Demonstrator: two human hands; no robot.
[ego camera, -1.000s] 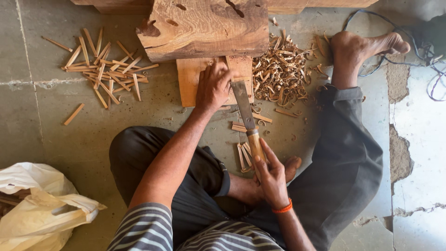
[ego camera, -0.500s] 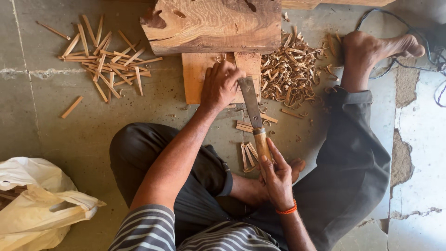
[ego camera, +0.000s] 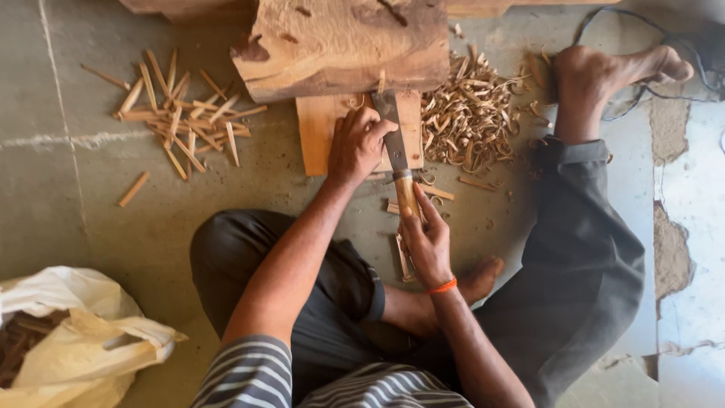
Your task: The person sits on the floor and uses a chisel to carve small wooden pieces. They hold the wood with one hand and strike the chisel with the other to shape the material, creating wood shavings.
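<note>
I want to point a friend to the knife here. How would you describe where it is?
Find the big rough log at the top. Just below it lies a pale board; the knife rests on it, the right hand gripping its wooden handle. It is the only metal blade among wood sticks and shavings.

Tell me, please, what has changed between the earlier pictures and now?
The right hand has pushed the knife forward along the wooden board, its tip now at the big wood block. The left hand stays on the board beside the blade. Stick pile and shavings are unchanged.
</note>
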